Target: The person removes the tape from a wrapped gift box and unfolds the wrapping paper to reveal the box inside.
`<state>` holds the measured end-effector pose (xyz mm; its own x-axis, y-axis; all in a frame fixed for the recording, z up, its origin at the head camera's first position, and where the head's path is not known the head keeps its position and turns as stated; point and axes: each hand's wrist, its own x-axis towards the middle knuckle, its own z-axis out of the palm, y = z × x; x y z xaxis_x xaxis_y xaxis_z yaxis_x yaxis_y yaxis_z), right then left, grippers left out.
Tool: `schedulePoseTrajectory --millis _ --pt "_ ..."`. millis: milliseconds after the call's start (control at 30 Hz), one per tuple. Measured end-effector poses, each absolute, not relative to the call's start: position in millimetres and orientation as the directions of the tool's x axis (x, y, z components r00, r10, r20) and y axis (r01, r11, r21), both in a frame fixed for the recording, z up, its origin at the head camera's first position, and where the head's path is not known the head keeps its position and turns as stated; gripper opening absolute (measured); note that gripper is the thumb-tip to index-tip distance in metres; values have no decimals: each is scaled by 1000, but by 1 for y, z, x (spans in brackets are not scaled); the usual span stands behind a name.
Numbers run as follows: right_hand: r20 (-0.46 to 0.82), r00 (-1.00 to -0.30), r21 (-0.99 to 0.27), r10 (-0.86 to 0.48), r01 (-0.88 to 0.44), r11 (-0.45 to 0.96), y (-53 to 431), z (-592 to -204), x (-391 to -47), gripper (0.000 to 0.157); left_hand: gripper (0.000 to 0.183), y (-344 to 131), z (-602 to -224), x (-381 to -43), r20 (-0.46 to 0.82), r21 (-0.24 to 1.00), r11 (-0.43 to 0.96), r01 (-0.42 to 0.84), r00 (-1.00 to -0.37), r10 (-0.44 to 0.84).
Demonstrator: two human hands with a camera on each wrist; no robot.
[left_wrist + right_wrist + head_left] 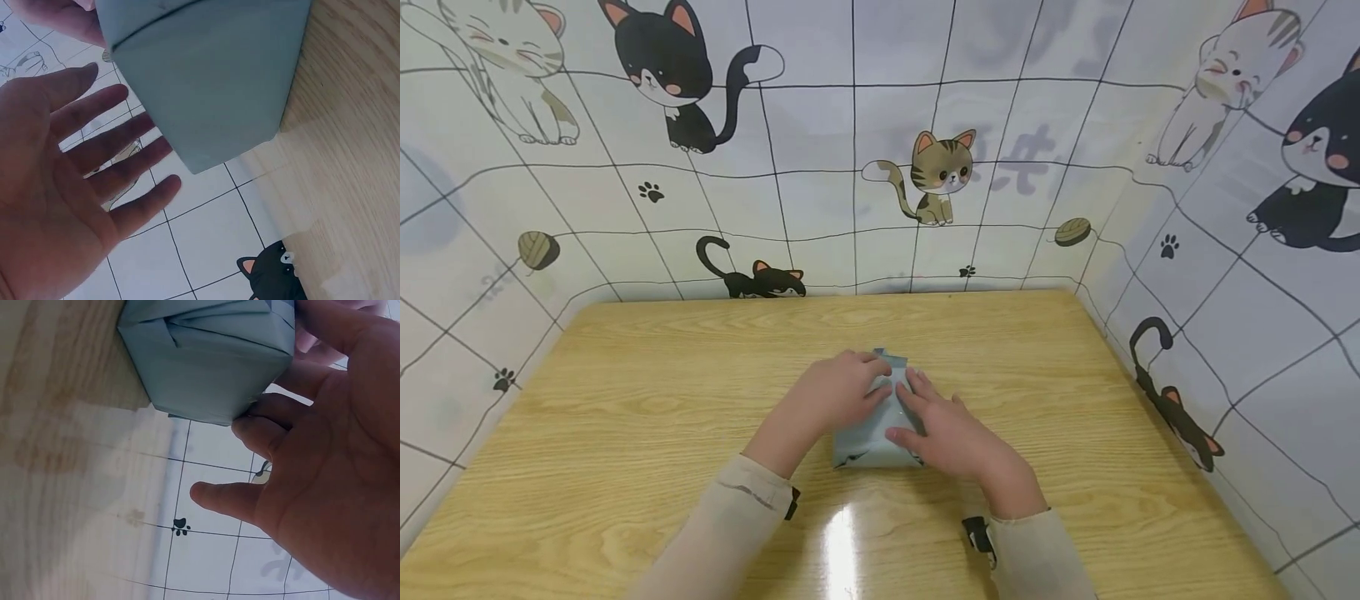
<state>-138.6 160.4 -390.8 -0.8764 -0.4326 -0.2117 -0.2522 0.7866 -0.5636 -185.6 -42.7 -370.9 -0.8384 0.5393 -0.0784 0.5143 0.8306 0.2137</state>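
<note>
A box-shaped package wrapped in pale blue-grey paper (874,446) lies on the table, its far end showing a raised flap. My left hand (844,390) rests over its upper left part, fingers reaching across the top. From the right, my right hand (955,435) lays spread fingers and thumb on the top and right edge. In the left wrist view the left fingers are extended beside a smooth side of the package (206,87). Folded, creased paper shows on the package (206,369) in the right wrist view, where the right fingertips touch its side.
The package sits near the middle of a wood-grain table (685,367). White grid-patterned sheeting (820,200) with cartoon cats rises behind the table and along both sides. Light-coloured sleeves and dark wrist straps (977,535) show on the arms.
</note>
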Motion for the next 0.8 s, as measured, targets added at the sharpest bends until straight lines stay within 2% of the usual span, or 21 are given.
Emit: schedulePoseTrajectory --millis 233,500,800 --pt "-166 -886 -540 -432 -285 792 161 -396 -134 75 54 -46 -375 -176 -196 255 860 442 -847 494" --pt "-109 -917 -433 -384 -304 849 159 -392 -129 66 55 -47 -379 -171 -175 233 887 398 -880 441" --pt "-96 -935 -445 -340 -266 855 161 -388 -129 61 55 -51 -378 -159 -168 179 920 350 -910 379"
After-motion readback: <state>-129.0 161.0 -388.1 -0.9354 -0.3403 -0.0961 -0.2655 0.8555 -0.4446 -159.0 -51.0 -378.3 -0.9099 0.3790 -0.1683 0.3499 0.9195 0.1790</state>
